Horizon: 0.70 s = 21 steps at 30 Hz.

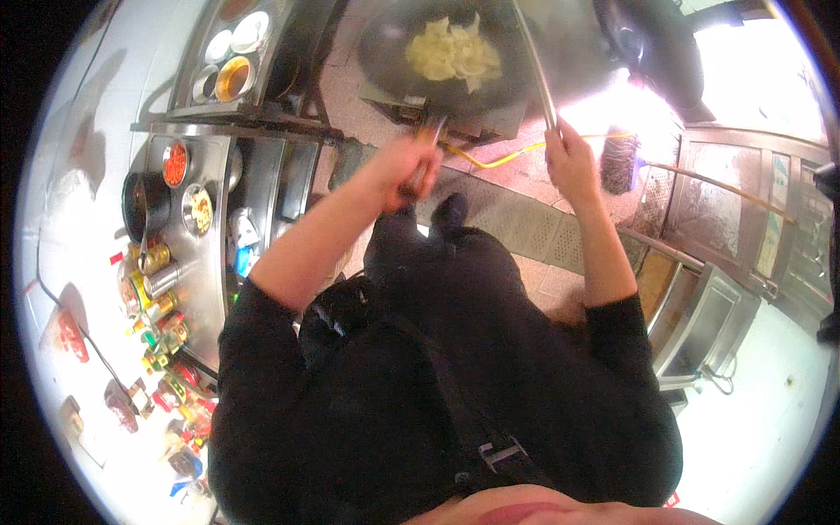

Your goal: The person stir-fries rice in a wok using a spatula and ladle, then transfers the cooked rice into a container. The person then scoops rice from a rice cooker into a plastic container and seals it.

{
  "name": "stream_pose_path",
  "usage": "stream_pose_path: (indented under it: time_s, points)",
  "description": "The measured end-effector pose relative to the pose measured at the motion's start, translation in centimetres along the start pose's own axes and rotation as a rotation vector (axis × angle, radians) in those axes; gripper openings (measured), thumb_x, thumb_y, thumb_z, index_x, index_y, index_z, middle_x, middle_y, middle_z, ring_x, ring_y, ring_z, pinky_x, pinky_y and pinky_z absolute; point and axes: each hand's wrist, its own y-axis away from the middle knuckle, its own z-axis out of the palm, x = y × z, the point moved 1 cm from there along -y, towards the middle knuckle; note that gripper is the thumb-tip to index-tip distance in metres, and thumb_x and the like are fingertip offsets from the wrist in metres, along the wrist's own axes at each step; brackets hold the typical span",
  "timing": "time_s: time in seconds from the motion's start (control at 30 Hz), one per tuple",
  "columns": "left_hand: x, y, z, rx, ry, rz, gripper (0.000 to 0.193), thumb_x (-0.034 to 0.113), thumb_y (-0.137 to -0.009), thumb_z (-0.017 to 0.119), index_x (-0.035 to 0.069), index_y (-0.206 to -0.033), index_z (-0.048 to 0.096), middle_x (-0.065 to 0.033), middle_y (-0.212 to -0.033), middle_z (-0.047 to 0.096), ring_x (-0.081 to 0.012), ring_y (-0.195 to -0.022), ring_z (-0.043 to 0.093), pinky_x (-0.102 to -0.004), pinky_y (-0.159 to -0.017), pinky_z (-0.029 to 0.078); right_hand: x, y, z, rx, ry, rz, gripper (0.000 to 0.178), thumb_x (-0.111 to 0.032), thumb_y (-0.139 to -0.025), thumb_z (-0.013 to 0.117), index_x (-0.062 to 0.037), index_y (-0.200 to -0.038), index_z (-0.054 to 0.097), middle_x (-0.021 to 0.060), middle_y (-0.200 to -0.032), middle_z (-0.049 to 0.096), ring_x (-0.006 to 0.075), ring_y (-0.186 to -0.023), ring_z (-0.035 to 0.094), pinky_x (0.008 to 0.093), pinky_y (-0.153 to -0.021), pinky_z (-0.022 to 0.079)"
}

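At the top middle is a dark wok point(381, 54) holding a heap of pale yellow-green pieces of vegetable point(455, 54), their kind unclear. My left hand point(409, 171), slightly blurred, is closed round the wok's handle, which points back toward me. To its right, my right hand point(574, 166) grips a long thin metal handle point(535, 66) that slants up past the wok's right side. The working end of that tool lies beyond the upper edge, so I cannot tell whether it is a ladle or a spatula.
Left of me, a steel counter point(199, 262) bears a bowl of chopped red food point(176, 164), a bowl of mixed pieces point(198, 210), a black pot point(145, 206) and several bottles and cans. A second dark wok point(652, 48) stands at the upper right, above a brush point(621, 162).
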Motion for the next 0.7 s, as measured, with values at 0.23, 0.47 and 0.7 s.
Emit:
stream_pose_path:
  time_s: [0.23, 0.47, 0.7]
  points:
    - [-2.5, -1.3, 0.5, 0.054, -0.199, 0.343, 0.016, 0.019, -0.09, 0.06, 0.004, -0.084, 0.057, -0.0055, -0.066, 0.056, -0.0157, -0.05, 0.052, -0.0337, -0.046, 0.041, -0.8, 1.7, -2.4, -0.059, -0.245, -0.028, 0.027, -0.025, -0.102, 0.051, -0.0017, -0.113, 0.061, -0.0025, -0.06, 0.048, 0.0049, -0.044, 0.043, 0.0226, -0.037, 0.033]
    - [-2.4, -3.6, 0.8, -0.128, 0.078, 0.24, 0.018, 0.013, -0.09, 0.058, 0.006, -0.073, 0.056, -0.0054, -0.06, 0.054, -0.0177, -0.046, 0.053, -0.0335, -0.041, 0.044, 2.0, 2.7, -3.9, -0.111, -0.378, -0.136, 0.038, -0.02, -0.103, 0.049, -0.0018, -0.136, 0.055, -0.0033, -0.059, 0.047, 0.0039, -0.042, 0.041, 0.0214, -0.036, 0.032]
    - [-2.9, -2.9, 0.3, -0.074, -0.026, 0.208, 0.018, 0.015, -0.089, 0.06, 0.005, -0.074, 0.057, -0.007, -0.059, 0.054, -0.0191, -0.042, 0.052, -0.0352, -0.039, 0.042, 1.0, 4.7, -5.5, -0.008, -0.237, 0.014, 0.03, -0.02, -0.103, 0.049, -0.001, -0.123, 0.06, -0.0028, -0.061, 0.048, 0.0042, -0.042, 0.042, 0.0218, -0.036, 0.033]
